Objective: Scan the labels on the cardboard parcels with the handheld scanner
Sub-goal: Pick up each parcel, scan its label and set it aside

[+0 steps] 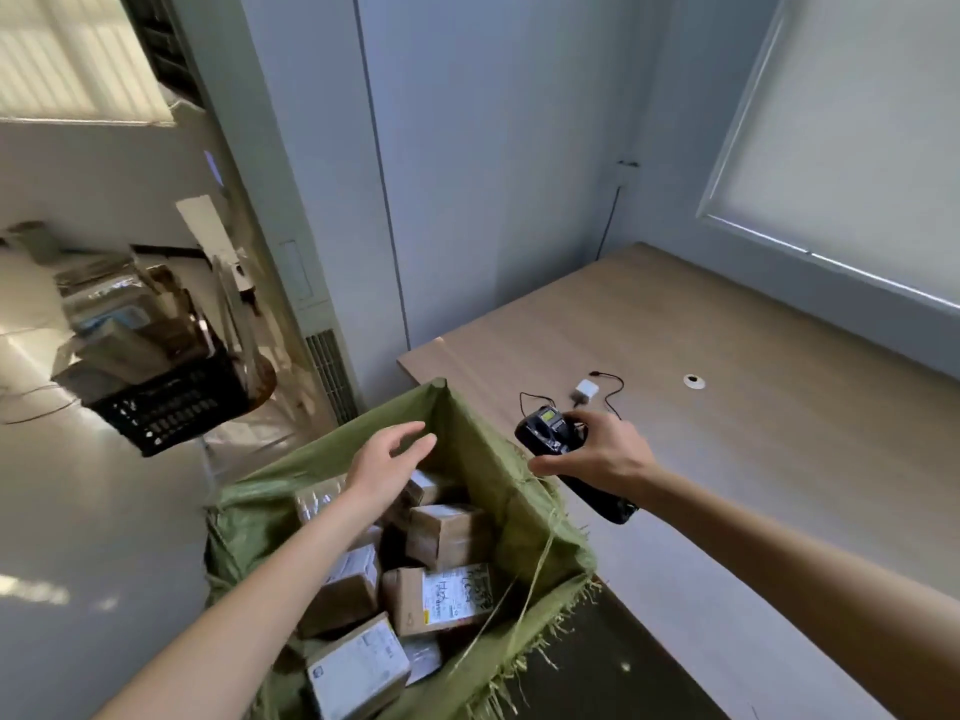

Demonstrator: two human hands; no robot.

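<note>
A green woven sack (488, 459) stands open beside the table, filled with several cardboard parcels (449, 535) bearing white labels; one label (457, 595) has black handwriting. My left hand (387, 462) hovers over the sack's mouth, fingers apart, holding nothing. My right hand (597, 449) grips the black handheld scanner (550, 433), its small screen facing up, at the table's near-left edge. The scanner's lower end (608, 504) sticks out beneath my wrist.
The wooden table (727, 407) carries a white charger with a black cable (587, 391) and has a grommet hole (694, 381). A black crate (171, 407) of items sits on the floor at left. A wall and a blind-covered window lie behind.
</note>
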